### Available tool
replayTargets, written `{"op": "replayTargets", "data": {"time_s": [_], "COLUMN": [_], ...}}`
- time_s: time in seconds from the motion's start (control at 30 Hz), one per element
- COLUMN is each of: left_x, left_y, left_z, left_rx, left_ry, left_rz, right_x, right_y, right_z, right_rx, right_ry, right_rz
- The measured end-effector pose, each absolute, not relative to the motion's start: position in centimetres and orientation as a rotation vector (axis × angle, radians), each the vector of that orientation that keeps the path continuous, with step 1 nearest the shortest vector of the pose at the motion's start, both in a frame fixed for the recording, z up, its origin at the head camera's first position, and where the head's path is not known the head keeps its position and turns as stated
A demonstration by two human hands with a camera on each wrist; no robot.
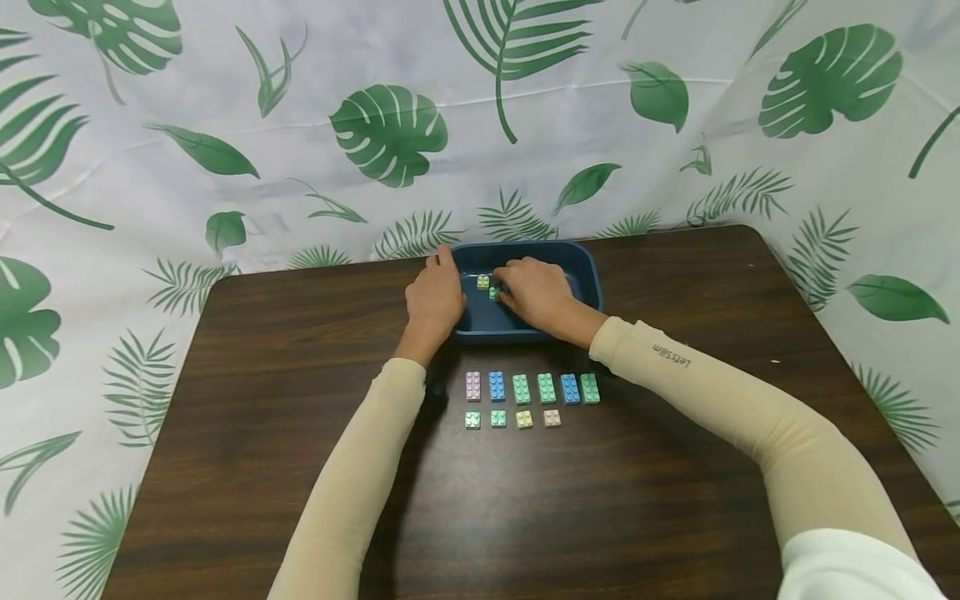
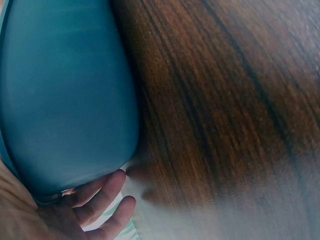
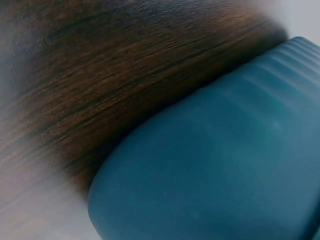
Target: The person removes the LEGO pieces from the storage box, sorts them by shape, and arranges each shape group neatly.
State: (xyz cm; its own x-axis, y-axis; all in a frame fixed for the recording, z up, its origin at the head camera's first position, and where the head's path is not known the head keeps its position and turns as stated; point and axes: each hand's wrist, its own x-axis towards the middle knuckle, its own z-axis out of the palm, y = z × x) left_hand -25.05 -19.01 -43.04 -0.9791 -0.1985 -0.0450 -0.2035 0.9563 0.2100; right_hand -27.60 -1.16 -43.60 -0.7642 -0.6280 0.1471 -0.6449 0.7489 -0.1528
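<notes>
A dark blue tray (image 1: pixel 495 335) stands at the table's back edge. At its left end my left hand (image 1: pixel 437 296) grips the wall, and the left wrist view shows its fingers (image 2: pixel 107 197) bent against the outside. My right hand (image 1: pixel 536 292) reaches inside the tray with fingers bent downward. Right at its fingertips lies a small green toy brick (image 1: pixel 492 293); I cannot tell whether they pinch it. Just beyond is a small yellow brick (image 1: pixel 483 282). The right wrist view has only the tray's outer wall (image 3: pixel 210 165), with the hand out of sight.
In front of the tray, longer bricks form a row: pink (image 1: pixel 472 386), blue (image 1: pixel 497 386), green (image 1: pixel 521 388) and more. Nearer me runs a row of small square bricks, including a yellow one (image 1: pixel 524 419) and a pink one (image 1: pixel 552 418). A leaf-patterned cloth (image 1: pixel 300 150) hangs behind the table.
</notes>
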Motion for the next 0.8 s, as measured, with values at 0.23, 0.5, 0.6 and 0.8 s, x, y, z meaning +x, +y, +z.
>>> {"op": "replayTargets", "data": {"time_s": [0.23,0.5,0.6,0.8], "left_x": [-24.9,-24.8,-24.8,-24.9], "left_y": [-19.0,-19.2,-19.2,-19.0], "left_z": [-43.1,-43.3,-43.3,-43.1], "left_rx": [-0.328,-0.317,-0.317,-0.319], "left_ry": [3.081,3.079,3.081,3.092], "left_rz": [0.373,0.38,0.385,0.382], "right_x": [-26.6,-24.2,-23.0,-20.1], "right_y": [0.2,2.8,3.8,5.8], "right_z": [-42.6,-41.4,-40.7,-39.4], "right_rx": [0.978,0.972,1.015,1.111], "right_ry": [-2.837,-2.729,-2.663,-2.548], "right_rz": [0.276,0.264,0.237,0.216]}}
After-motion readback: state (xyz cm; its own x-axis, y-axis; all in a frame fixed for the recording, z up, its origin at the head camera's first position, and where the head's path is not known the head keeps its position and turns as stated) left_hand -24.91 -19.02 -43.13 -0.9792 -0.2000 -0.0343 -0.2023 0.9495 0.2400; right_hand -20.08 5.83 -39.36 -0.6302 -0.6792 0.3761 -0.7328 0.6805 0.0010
